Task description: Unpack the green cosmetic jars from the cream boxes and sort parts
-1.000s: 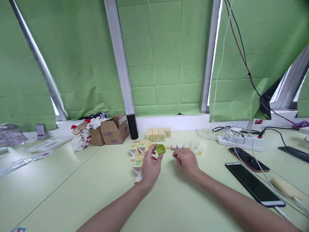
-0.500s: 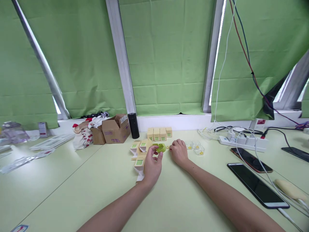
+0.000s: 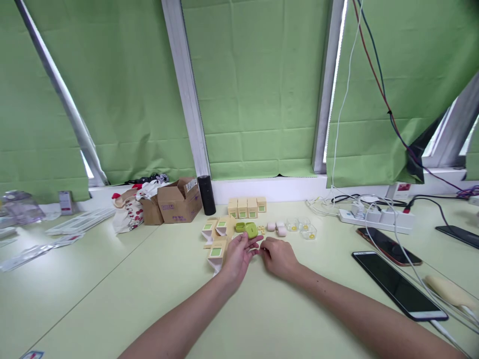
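green earbud-style case (image 3: 251, 230): 1 o'clock of left hand (image 3: 237, 257), 11 o'clock of right hand's (image 3: 279, 257) fingertips | long axis roughly 9–3 | left nearer, fingers lightly closed on case | right fingers curled, hold hidden, cannot tell

Small cartons (image 3: 242, 206) on pale table (image 3: 123, 294)

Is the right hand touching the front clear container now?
Apart: the head view shows tabletop between right hand and front clear container.
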A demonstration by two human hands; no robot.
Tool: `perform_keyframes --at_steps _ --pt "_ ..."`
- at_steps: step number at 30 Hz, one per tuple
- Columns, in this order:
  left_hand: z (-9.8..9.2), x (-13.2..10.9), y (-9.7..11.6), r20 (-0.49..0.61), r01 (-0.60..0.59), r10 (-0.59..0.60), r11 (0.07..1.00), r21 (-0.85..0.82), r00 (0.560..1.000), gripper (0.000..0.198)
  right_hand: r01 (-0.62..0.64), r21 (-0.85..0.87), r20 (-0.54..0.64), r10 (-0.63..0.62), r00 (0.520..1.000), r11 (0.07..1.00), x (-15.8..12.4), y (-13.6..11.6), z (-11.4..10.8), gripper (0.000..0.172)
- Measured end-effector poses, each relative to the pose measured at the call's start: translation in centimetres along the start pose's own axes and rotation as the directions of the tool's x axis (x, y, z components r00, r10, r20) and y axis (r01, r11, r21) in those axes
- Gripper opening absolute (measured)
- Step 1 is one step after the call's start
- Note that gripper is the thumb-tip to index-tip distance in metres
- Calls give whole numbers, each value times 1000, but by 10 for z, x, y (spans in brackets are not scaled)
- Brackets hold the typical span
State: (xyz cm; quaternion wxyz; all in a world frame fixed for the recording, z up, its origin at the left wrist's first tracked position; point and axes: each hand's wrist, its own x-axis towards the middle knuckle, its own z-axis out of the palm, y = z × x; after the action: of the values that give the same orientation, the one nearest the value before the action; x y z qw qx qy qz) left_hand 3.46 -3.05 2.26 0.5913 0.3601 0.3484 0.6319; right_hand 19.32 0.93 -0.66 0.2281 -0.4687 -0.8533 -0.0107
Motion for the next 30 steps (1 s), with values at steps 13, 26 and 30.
perform_keyframes --at_steps 13,26,30 --pt "-2 7 3 0 -6 6 985 170 1000 37 143 73 102 -150 983 987 -12 -6 -11 15" --pt "3 36 59 302 -240 139 -344 908 943 24 134 64 115 -141 983 989 -11 -5 -11 15" --pt "4 53 46 238 -197 53 -402 894 970 22 135 73 121 -143 982 988 -12 -5 -12 15"
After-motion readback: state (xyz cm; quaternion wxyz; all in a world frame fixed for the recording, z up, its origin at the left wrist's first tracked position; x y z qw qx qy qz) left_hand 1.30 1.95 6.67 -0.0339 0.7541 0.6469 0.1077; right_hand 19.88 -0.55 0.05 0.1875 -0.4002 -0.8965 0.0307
